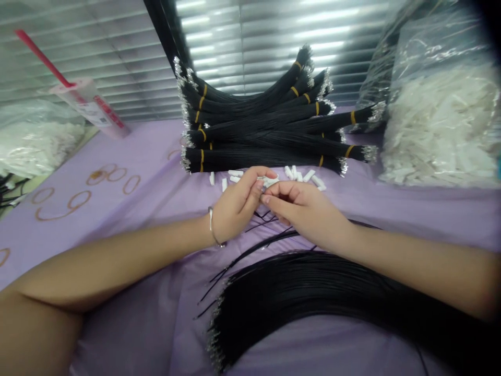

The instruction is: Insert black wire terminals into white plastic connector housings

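Note:
My left hand (238, 206) and my right hand (305, 211) meet at the middle of the purple cloth (129, 230), fingertips pinched together. The left fingers hold a small white connector (269, 181). The right fingers pinch thin black wires (266, 222) that trail down under both hands. A bracelet sits on my left wrist. A wide fan of loose black wires (313, 292) with metal tips lies below my right forearm. Several loose white connectors (309, 175) lie just beyond my fingers.
Stacked bundles of black wires (266, 125) tied with yellow bands lie behind the hands. A clear bag of white connectors (438, 120) stands at right, another bag (35, 143) at left. A drink cup with a red straw (92, 107) lies at back left. Rubber bands (74, 201) dot the cloth.

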Demonstrator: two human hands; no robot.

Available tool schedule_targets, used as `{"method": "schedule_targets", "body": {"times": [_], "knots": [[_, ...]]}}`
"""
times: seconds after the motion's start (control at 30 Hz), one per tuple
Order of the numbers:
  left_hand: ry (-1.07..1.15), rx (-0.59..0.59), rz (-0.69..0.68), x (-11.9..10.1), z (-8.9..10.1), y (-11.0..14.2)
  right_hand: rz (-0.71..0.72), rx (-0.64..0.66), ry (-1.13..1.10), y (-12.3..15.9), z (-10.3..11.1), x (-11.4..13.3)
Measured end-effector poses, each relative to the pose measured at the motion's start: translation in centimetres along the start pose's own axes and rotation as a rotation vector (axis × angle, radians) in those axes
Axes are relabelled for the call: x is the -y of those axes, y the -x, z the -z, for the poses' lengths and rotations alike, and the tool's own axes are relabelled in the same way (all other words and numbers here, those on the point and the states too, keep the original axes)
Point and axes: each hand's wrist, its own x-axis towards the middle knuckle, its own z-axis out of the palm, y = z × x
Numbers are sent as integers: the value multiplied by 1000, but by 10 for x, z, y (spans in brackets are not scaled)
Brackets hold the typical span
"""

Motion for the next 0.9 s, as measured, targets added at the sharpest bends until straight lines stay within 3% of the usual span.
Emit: {"method": "schedule_targets", "body": {"times": [0.23,0.5,0.57,0.73,0.8,0.9], "knots": [[-221,16,-94,-3,1,1,19,-17,-11,2,-1,-3],[50,57,-42,1,10,-2,-49,73,-148,-1,5,-4],[35,101,-129,0,18,-4,-58,90,-270,-2,8,-6],[-99,265,-498,3,32,-14,-99,157,-474,-7,14,-11],[-184,221,-526,6,33,-16,-88,119,-408,-7,17,-9],[-248,93,-437,11,33,-17,109,-126,-39,-2,22,-1]]}}
